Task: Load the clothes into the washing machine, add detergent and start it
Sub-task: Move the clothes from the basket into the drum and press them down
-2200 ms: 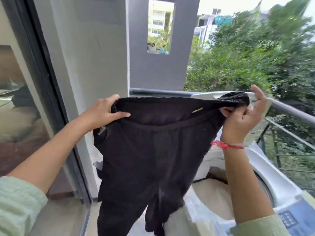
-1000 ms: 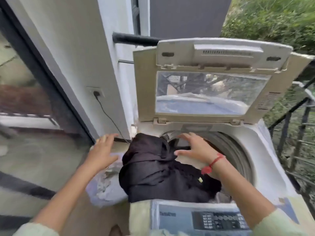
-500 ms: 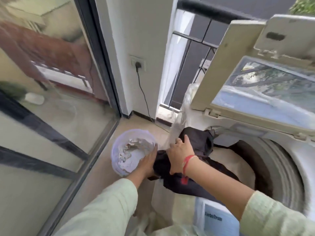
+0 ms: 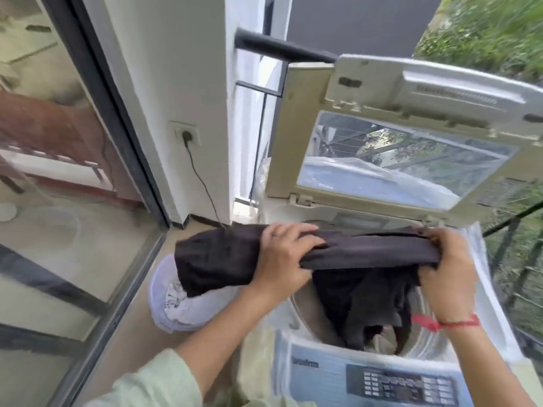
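A top-loading washing machine (image 4: pixel 296 312) stands with its lid (image 4: pixel 305 136) raised upright. A black garment (image 4: pixel 367 251) is stretched across the drum opening. My left hand (image 4: pixel 282 257) grips it near its left part and my right hand (image 4: pixel 449 265) grips its right end. The garment's left end hangs past the machine's side over the bucket, and its lower part droops into the drum. The control panel (image 4: pixel 402 386) shows at the front edge of the machine.
A white bucket (image 4: pixel 158 306) holding light-coloured cloth sits on the floor left of the machine. A power cord runs down from a wall socket (image 4: pixel 186 135). A glass sliding door (image 4: pixel 53 201) is at left. A black balcony railing (image 4: pixel 282 49) stands behind the lid.
Both hands have lifted the black garment from the machine's left rim and pulled it out flat across the drum opening. The view has swung right, back over the machine.
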Motion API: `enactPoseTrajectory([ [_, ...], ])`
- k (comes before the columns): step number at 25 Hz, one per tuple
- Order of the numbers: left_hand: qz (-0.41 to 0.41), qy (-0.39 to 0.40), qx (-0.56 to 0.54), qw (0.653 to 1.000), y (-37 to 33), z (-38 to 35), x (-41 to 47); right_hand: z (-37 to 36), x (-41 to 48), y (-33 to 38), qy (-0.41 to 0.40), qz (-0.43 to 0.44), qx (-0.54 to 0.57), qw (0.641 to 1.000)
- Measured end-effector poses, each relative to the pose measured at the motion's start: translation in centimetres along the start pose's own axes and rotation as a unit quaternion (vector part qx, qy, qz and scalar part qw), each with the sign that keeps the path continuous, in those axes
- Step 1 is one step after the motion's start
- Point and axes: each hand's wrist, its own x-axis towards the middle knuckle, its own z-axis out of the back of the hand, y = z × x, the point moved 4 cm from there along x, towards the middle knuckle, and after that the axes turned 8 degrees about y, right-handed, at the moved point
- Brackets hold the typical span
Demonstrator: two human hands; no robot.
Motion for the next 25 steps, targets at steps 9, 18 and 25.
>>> enactPoseTrajectory([
  [9,0.095,0.657,0.319,0.676,0.0,-15.9,0.0,-6.7,-6.0,-10.8,0.611,-0.13,-0.235,0.745],
  [18,0.089,0.475,0.153,0.862,-0.4,-10.5,0.3,-6.6,-4.6,-7.6,0.539,-0.109,-0.084,0.831],
  [25,0.278,0.034,0.009,0.96,7.7,8.1,-6.5,-10.0,-1.7,8.5,0.425,0.042,0.193,0.883],
])
